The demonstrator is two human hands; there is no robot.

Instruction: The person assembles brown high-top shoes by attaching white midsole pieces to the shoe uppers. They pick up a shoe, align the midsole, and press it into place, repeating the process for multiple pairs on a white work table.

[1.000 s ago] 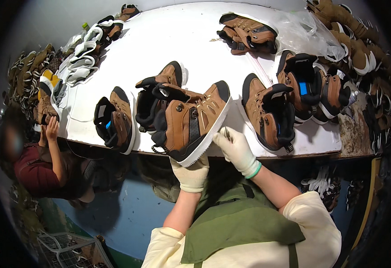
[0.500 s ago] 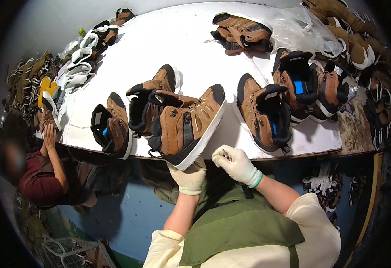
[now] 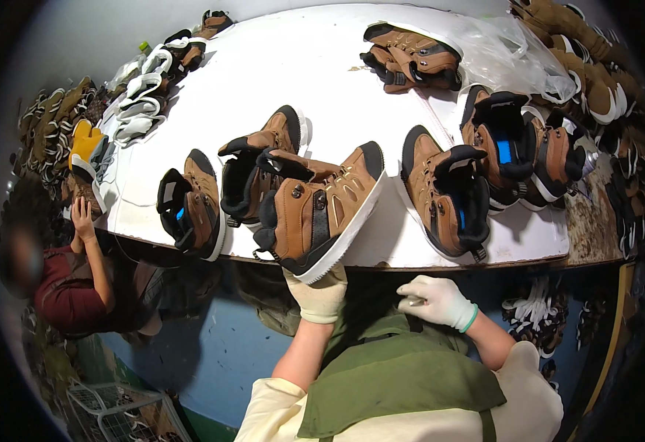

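My left hand (image 3: pixel 318 295), in a pale knit glove, grips a brown and black hiking shoe (image 3: pixel 322 210) from below. The shoe is tilted over the table's near edge, its toe up to the right and its white sole facing me. My gloved right hand (image 3: pixel 439 302) is away from the shoe, in front of my green apron (image 3: pixel 403 376). Its fingers are bent together; whatever may be between them is too small to make out. Just left of the held shoe stand more brown shoes (image 3: pixel 199 202). Another shoe (image 3: pixel 444 195) with a blue patch inside stands to the right.
Shoes (image 3: pixel 496 140) crowd the right of the white table (image 3: pixel 300 59). Paired shoes (image 3: pixel 415 55) lie farther back beside a clear plastic bag (image 3: pixel 518 55). White-soled shoe parts (image 3: pixel 142 107) line the left. A seated person (image 3: pixel 68 287) works there; a wire rack (image 3: pixel 120 409) stands below.
My right hand has drawn away from the held shoe, to the right and down toward my apron. My left hand keeps its grip on the shoe. The whole view has shifted slightly.
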